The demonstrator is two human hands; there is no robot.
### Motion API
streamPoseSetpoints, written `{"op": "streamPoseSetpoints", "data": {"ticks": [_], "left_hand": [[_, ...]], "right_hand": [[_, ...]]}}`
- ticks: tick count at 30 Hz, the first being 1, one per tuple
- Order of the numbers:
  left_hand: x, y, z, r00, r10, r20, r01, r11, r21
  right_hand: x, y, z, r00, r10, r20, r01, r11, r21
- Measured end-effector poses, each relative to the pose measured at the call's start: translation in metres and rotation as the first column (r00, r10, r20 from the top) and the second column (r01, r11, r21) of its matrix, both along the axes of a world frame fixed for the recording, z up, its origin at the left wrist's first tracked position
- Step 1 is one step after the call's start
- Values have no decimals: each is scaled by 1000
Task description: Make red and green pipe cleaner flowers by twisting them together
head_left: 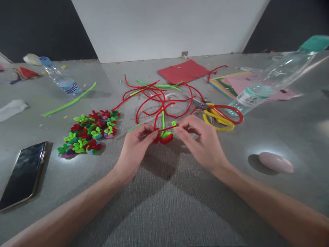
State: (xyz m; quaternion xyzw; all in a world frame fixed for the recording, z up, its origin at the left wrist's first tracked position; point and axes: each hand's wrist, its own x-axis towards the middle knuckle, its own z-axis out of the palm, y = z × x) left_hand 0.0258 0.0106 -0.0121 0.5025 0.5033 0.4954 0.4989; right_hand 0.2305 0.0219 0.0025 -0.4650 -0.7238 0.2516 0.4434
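Note:
My left hand [137, 145] pinches the left end of a short red pipe cleaner [168, 128], close to a red curled piece at the fingertips. The other end of this pipe cleaner is between the fingertips of my right hand [202, 142]. Just below it, a small red and green pipe-cleaner shape [166, 138] shows between the hands; whether it is held or lies on the table I cannot tell. A small green curl [174, 123] sits near the right fingertips. Behind the hands lies a loose tangle of red pipe cleaners [151, 97] with a few green ones.
Left are a cluster of pipe-cleaner flowers [83, 133], a phone [24, 173], green pipe cleaners [69, 103] and a water bottle [61, 80]. To the right are scissors [221, 115], a larger bottle [272, 79] and a pink mouse-like object [276, 162]. Red sheet [182, 71] lies behind.

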Motion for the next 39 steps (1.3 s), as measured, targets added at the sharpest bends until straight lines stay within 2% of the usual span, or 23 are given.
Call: {"op": "streamPoseSetpoints", "data": {"ticks": [3, 6, 13, 18, 21, 23, 25, 27, 28, 29, 30, 31, 33, 34, 35, 39], "left_hand": [[4, -3, 1, 998, -68, -1, 68, 997, -20], [8, -7, 4, 989, -147, -28, 147, 989, 2], [6, -10, 2, 993, -108, -55, 113, 989, 96], [8, -13, 5, 992, -118, 41, 118, 993, 16], [10, -12, 8, 987, -149, 63, 148, 989, 14], [10, -11, 7, 984, -177, 18, 177, 984, 19], [7, -9, 5, 984, -153, -96, 157, 987, 42], [1, -7, 3, 972, -1, -233, 46, 981, 190], [-2, -5, 4, 951, 106, -289, -7, 946, 325], [-6, -4, 5, 913, 258, -316, -58, 849, 524], [-10, -3, 8, 856, 358, -372, 4, 715, 699], [-14, -2, 11, 789, 397, -468, 181, 578, 795], [-19, 0, 19, 622, 368, -691, 604, 335, 723], [-20, 0, 22, 550, 351, -758, 714, 274, 644], [-20, 0, 23, 501, 334, -798, 757, 278, 592], [-17, -1, 23, 473, 307, -826, 742, 367, 562]], "right_hand": [[-5, -7, -1, 985, 35, 170, -63, 985, 161], [-7, -10, -3, 969, 71, 235, -117, 975, 187], [-10, -8, -5, 969, 161, 188, -168, 986, 17], [-8, -6, -4, 971, 220, 92, -225, 973, 59], [-6, -4, -4, 958, 281, 62, -285, 955, 78], [-5, -3, -4, 951, 298, 86, -303, 951, 56], [-5, -2, -3, 948, 296, 121, -299, 954, 11], [-4, -2, -1, 948, 283, 145, -278, 959, -54], [-3, -2, -1, 948, 284, 146, -273, 958, -90], [-2, -1, 0, 946, 293, 141, -276, 953, -125], [-1, -1, 0, 938, 322, 125, -303, 941, -151], [1, 0, 0, 927, 361, 106, -340, 924, -172], [3, 2, -1, 898, 431, 94, -408, 893, -190], [4, 3, -2, 892, 438, 112, -414, 891, -186], [5, 4, -3, 892, 428, 145, -402, 899, -176], [5, 5, -7, 897, 373, 237, -336, 924, -180]]}}
